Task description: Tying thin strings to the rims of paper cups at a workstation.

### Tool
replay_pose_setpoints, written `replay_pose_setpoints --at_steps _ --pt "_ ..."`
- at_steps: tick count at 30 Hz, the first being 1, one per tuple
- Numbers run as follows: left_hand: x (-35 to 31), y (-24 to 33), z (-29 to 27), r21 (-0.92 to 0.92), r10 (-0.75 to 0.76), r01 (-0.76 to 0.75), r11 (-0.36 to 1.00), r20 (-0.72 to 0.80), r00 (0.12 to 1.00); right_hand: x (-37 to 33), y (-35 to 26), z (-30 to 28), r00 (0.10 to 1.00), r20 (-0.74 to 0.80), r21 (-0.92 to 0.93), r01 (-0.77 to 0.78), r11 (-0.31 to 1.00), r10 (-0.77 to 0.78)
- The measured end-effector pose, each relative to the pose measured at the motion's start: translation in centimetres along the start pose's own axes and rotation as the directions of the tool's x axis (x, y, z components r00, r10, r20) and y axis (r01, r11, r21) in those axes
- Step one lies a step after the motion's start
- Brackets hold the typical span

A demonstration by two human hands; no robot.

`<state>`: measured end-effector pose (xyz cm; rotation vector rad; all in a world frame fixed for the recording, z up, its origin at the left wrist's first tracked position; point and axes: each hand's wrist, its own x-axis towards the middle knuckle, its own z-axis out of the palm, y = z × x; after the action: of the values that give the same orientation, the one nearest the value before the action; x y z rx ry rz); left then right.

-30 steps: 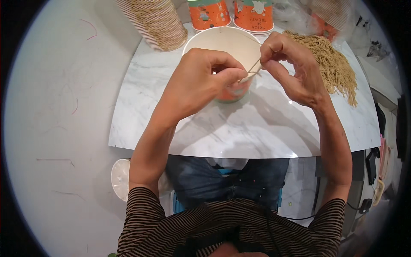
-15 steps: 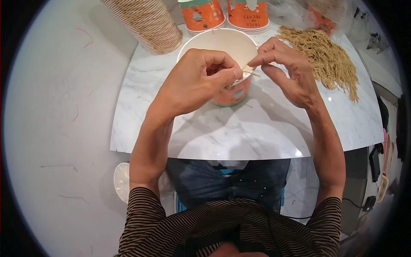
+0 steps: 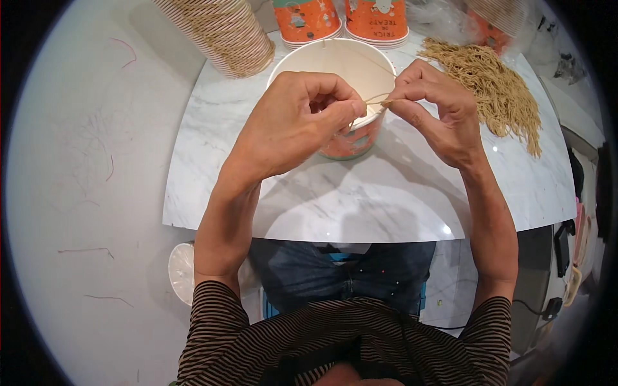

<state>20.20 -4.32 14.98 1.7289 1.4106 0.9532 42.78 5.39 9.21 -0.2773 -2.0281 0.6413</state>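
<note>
A paper bucket [image 3: 309, 61], white inside with an orange and green printed outside, stands on the table in front of me. Above its near rim I pinch a thin tan cord [image 3: 376, 96] between both hands. My left hand [image 3: 293, 119] has thumb and forefinger closed on one part of it, and a short end hangs below them by the rim. The fingertips of my right hand [image 3: 444, 109] are closed on the cord at the bucket's right edge. More cord runs across the bucket's inside; how it passes through the wall is hidden by my fingers.
A heap of tan cords [image 3: 492, 90] lies at the right of the marbled white table [image 3: 386, 199]. Upside-down orange buckets [image 3: 306, 22] are stacked behind. At the far left leans a tall nested stack [image 3: 219, 32] strung with cords. Clear plastic wrap [image 3: 431, 16] lies at the back.
My right hand has moved slightly, its thumb and forefinger now closed on the cord near the rim. A length of cord now spans between my hands. My left hand keeps its pinch.
</note>
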Motion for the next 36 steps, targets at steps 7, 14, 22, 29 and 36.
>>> replay_pose_setpoints --at_steps 7,14,22,29,36 --pt "-0.3 0.0 -0.1 -0.004 0.0 0.0 1.0 -0.004 1.0 0.4 -0.6 0.3 0.999 0.038 -0.011 0.022 1.0 -0.022" --pt "-0.4 -0.2 0.0 0.047 0.004 -0.004 0.999 -0.01 1.0 0.3 -0.3 0.2 0.998 0.029 -0.046 0.054 0.997 -0.053" --pt "-0.3 -0.4 0.1 0.006 0.002 -0.002 1.0 -0.017 1.0 0.3 -0.5 0.5 0.999 0.015 -0.028 0.04 0.999 -0.039" --pt "-0.3 -0.2 -0.7 -0.301 0.021 -0.036 0.953 -0.051 0.998 0.0 -0.5 1.1 1.0 0.004 0.018 -0.001 1.0 0.001" --pt "-1.4 0.6 -0.3 -0.296 0.1 -0.08 0.952 0.054 0.993 -0.1 -0.4 1.4 0.999 -0.023 0.001 0.029 1.0 -0.029"
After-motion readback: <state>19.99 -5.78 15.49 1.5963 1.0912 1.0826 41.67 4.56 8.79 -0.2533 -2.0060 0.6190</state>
